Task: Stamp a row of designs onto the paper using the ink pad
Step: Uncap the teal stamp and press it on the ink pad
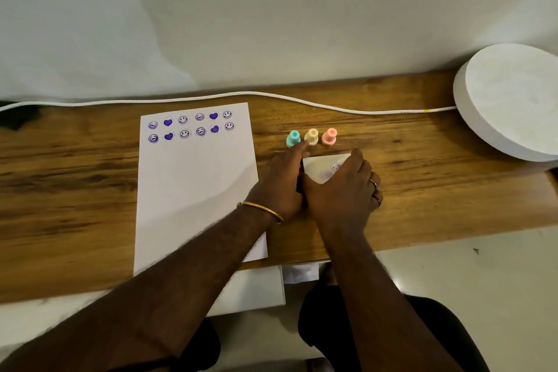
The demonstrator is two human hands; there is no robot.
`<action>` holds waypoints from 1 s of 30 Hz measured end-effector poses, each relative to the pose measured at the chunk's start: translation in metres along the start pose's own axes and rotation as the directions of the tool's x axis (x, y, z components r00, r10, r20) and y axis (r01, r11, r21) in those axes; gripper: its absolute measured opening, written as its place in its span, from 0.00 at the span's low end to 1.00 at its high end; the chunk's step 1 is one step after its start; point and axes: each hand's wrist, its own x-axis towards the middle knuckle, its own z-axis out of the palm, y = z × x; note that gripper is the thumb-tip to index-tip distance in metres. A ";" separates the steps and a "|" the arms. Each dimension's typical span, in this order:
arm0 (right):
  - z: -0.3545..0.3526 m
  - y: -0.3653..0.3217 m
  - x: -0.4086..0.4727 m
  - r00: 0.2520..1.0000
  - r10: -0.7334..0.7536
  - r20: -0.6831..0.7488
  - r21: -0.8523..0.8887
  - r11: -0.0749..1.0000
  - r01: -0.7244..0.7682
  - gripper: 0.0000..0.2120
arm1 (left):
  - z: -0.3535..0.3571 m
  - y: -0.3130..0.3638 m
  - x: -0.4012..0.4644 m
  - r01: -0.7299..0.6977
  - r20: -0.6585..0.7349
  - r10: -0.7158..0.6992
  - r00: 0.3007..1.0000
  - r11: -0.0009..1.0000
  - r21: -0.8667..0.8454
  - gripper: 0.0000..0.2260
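I see the paper [193, 178] lying left of centre on the wooden table [422, 190], two rows of purple stamped designs [190, 127] across its top. Both my hands meet at mid-frame around a small white box [324, 166]: left hand [280, 181] and right hand [341, 190] curl over it, grasping its sides. Just above stand teal stamp [293, 138], cream stamp [312, 136] and pink stamp [329, 136].
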 end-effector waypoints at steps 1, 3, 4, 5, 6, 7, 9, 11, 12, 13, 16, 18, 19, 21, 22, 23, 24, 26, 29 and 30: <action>0.000 0.000 0.001 1.000 0.000 -0.004 -0.006 1.000 0.000 0.49 | 0.000 0.000 0.000 0.000 -0.001 0.000 1.000 1.000 0.002 0.43; 0.000 -0.001 0.001 1.000 -0.007 -0.015 -0.023 1.000 0.007 0.49 | 0.000 -0.001 0.001 -0.001 -0.001 0.001 1.000 1.000 0.002 0.43; -0.001 -0.001 0.001 1.000 -0.010 -0.020 -0.027 1.000 0.010 0.49 | 0.000 -0.001 0.001 0.001 -0.001 -0.001 1.000 1.000 -0.001 0.42; -0.001 -0.001 0.001 1.000 -0.009 -0.023 -0.026 1.000 0.009 0.50 | 0.000 0.000 0.000 0.006 -0.001 -0.006 1.000 1.000 -0.003 0.43; -0.003 -0.001 0.001 1.000 -0.006 -0.025 -0.023 1.000 0.006 0.50 | 0.000 0.001 0.000 0.004 -0.003 -0.004 1.000 1.000 -0.004 0.43; -0.005 -0.001 0.001 1.000 -0.002 -0.025 -0.017 1.000 0.001 0.50 | -0.001 0.003 -0.002 0.000 -0.003 0.000 1.000 1.000 -0.004 0.43; -0.011 -0.002 0.003 1.000 0.006 -0.027 0.003 1.000 -0.006 0.50 | -0.004 0.005 -0.006 -0.013 0.006 0.013 1.000 1.000 -0.015 0.43; -0.021 -0.003 -0.002 0.999 -0.004 -0.045 0.019 1.000 0.005 0.50 | -0.010 0.007 -0.016 -0.033 0.018 0.034 0.999 0.999 -0.038 0.43; -0.023 -0.002 -0.003 0.998 -0.012 -0.057 0.022 1.000 0.013 0.50 | -0.012 0.005 -0.018 -0.040 0.019 0.041 0.999 0.998 -0.040 0.42; -0.026 -0.001 -0.008 0.997 -0.022 -0.069 0.022 0.999 0.024 0.51 | -0.015 0.004 -0.021 -0.044 0.014 0.045 0.999 0.998 -0.039 0.40; -0.033 0.006 -0.034 0.997 -0.055 -0.056 0.001 0.998 0.056 0.51 | -0.027 0.004 -0.037 -0.065 -0.034 0.063 0.997 0.997 -0.040 0.29; -0.033 0.011 -0.052 0.998 -0.057 -0.009 -0.013 0.998 0.056 0.51 | -0.033 0.005 -0.045 -0.075 -0.043 0.075 0.996 0.997 -0.006 0.24; -0.031 0.013 -0.060 0.999 -0.053 0.010 -0.020 0.998 0.053 0.52 | -0.035 0.007 -0.048 -0.069 -0.032 0.070 0.997 0.997 0.016 0.24; -0.026 0.017 -0.071 0.998 -0.054 0.035 -0.044 0.998 0.055 0.52 | -0.035 0.010 -0.052 -0.036 0.000 0.036 0.999 0.998 0.052 0.24; -0.025 0.019 -0.075 0.997 -0.060 0.042 -0.056 0.996 0.062 0.52 | -0.034 0.012 -0.054 -0.020 0.009 0.020 1.000 0.998 0.065 0.24; -0.023 0.021 -0.077 0.997 -0.065 0.047 -0.067 0.995 0.068 0.52 | -0.033 0.014 -0.054 -0.006 0.014 0.005 1.000 0.997 0.075 0.24; -0.021 0.022 -0.077 0.996 -0.068 0.051 -0.079 0.994 0.072 0.52 | -0.032 0.015 -0.055 0.005 0.015 -0.006 1.000 0.997 0.082 0.25; -0.018 0.025 -0.076 0.996 -0.064 0.058 -0.105 0.992 0.070 0.52 | -0.031 0.016 -0.056 0.024 0.011 -0.025 1.000 0.995 0.092 0.25; -0.013 0.025 -0.074 0.996 -0.054 0.072 -0.122 0.991 0.062 0.53 | -0.031 0.016 -0.054 0.056 -0.001 -0.057 0.998 0.993 0.106 0.26; -0.011 0.024 -0.073 0.996 -0.056 0.072 -0.123 0.990 0.065 0.52 | -0.031 0.015 -0.053 0.065 -0.004 -0.065 0.998 0.992 0.106 0.26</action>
